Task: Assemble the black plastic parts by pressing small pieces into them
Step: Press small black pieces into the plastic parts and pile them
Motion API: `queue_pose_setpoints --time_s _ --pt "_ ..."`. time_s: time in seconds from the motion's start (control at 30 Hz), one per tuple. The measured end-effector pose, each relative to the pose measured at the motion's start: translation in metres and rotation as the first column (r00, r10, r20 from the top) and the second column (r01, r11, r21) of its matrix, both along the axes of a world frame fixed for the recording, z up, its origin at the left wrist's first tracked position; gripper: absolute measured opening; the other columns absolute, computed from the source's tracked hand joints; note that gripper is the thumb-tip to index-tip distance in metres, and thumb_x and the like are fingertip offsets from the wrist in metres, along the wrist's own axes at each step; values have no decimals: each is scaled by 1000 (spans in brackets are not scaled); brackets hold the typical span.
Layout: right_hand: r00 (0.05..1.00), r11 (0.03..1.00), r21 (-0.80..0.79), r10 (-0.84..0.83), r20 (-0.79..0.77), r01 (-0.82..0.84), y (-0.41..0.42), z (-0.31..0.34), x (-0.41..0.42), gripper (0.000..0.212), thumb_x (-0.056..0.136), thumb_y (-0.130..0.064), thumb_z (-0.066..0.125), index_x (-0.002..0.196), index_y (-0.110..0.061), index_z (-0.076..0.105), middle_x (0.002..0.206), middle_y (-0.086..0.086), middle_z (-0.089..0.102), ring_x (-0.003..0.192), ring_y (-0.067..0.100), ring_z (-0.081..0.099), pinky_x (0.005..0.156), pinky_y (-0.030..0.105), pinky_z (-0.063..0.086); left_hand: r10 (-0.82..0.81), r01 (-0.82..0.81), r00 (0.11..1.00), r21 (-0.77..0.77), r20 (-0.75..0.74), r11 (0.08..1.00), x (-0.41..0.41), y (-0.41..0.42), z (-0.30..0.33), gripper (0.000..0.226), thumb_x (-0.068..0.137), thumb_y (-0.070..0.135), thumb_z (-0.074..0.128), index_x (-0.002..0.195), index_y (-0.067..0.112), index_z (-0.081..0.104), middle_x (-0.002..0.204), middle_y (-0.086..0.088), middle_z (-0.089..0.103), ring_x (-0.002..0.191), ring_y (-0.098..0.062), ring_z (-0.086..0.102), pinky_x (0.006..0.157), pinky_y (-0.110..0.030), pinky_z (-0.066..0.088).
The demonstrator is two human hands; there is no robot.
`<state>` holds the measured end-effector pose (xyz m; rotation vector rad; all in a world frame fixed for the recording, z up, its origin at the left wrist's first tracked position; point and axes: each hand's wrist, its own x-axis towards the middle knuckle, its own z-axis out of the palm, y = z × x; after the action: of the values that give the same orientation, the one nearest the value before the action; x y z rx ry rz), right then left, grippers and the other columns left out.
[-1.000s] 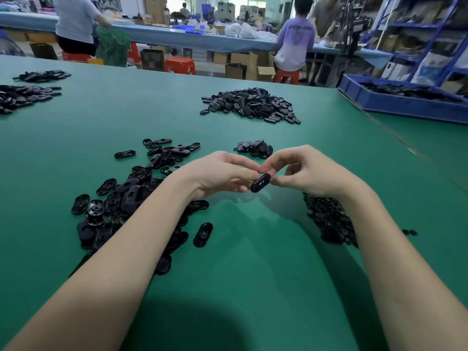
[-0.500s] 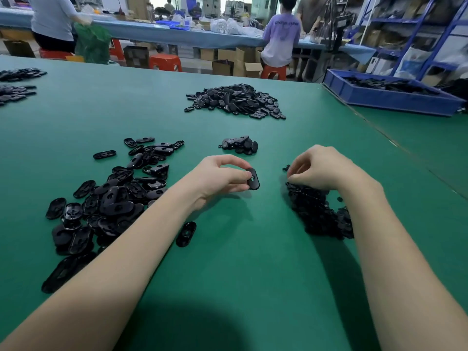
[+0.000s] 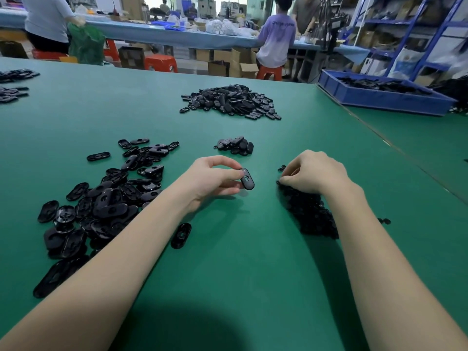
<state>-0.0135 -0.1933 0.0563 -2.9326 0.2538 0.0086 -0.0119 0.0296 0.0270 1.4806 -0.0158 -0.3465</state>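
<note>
Two bare arms are reaching out over the green table [image 3: 253,287]. Near the left arm, one black oval part [image 3: 180,235] is lying alone on the table. Beside it, on the left, a big loose pile of oval parts [image 3: 101,203] is spreading out.

The left hand [image 3: 210,181] is holding a black oval part [image 3: 247,179] just above the table, pinching one end of it between thumb and fingers. The part is standing tilted, with a small shape showing on its face.

The right hand [image 3: 314,173] is resting on top of a dark heap of small pieces [image 3: 309,216]. Its fingers are curled with the tips pressing together down at the heap, but whether they are holding a piece is too small to tell.

Farther away, a little bunch of parts [image 3: 235,145] is sitting between the hands. Behind it is lying a bigger pile [image 3: 230,101]. At the far right, a blue tray [image 3: 379,98] is holding more black parts.
</note>
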Motion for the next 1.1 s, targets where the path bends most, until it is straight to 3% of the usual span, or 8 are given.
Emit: queue_pose_setpoints --time_s 0.17,0.27,0.6,0.63,0.7,0.8,0.9,1.1 --pt "998 998 -42 -44 36 46 10 -2 2 23 82 -51 75 99 -36 78 107 -2 73 95 26 61 75 29 42 15 -15 1000 13 5 1000 0 1 0 11 88 3 74 93 11 69 94 -16 75 77 -19 71 61 -20 56" --pt "995 996 -41 -78 63 81 15 -6 3 20 78 -43 80 95 -33 78 105 -2 72 95 27 64 75 28 42 29 -29 1000 -20 -3 999 0 2 0 12 88 2 73 96 9 68 93 -18 75 76 -19 71 60 -19 55" --pt "994 998 -57 -13 105 19 19 -11 2 16 90 -36 63 100 -33 75 107 -4 74 101 27 66 76 30 45 92 -93 996 -117 -12 989 -1 2 1 15 91 -3 68 105 2 71 102 -23 75 82 -23 74 68 -20 59" --pt "995 1000 5 -9 104 8 19 -11 3 15 90 -36 63 97 -33 75 105 -6 75 100 25 66 77 30 47 103 -103 995 -120 -8 987 -1 2 1 14 91 -3 67 103 3 71 103 -24 74 83 -23 74 69 -20 60" --pt "994 956 291 11 107 -42 18 -8 3 14 88 -34 64 88 -31 77 92 -14 77 86 13 68 75 29 51 127 -126 992 -131 2 983 -1 1 2 12 91 -4 67 101 3 70 103 -24 74 81 -22 75 71 -21 60" --pt "987 750 646 51 156 -141 26 -2 0 14 88 -30 68 83 -24 80 82 -16 78 51 5 50 66 26 49 148 -144 989 -123 20 982 -1 0 2 13 91 -3 67 102 3 70 102 -23 74 82 -22 75 72 -22 61" --pt "973 649 732 58 224 -207 34 0 -2 13 87 -29 71 83 -22 81 83 -12 79 51 9 44 63 29 46 137 -133 990 -93 40 987 -2 -1 2 14 91 -2 68 104 3 70 101 -21 75 84 -22 75 72 -22 61" --pt "970 602 768 44 240 -218 42 -3 -2 8 80 -22 72 80 -23 80 80 0 79 49 11 35 55 25 37 150 -144 986 -85 76 986 -2 -2 3 10 90 -2 68 98 4 70 95 -18 75 80 -20 75 71 -23 61"
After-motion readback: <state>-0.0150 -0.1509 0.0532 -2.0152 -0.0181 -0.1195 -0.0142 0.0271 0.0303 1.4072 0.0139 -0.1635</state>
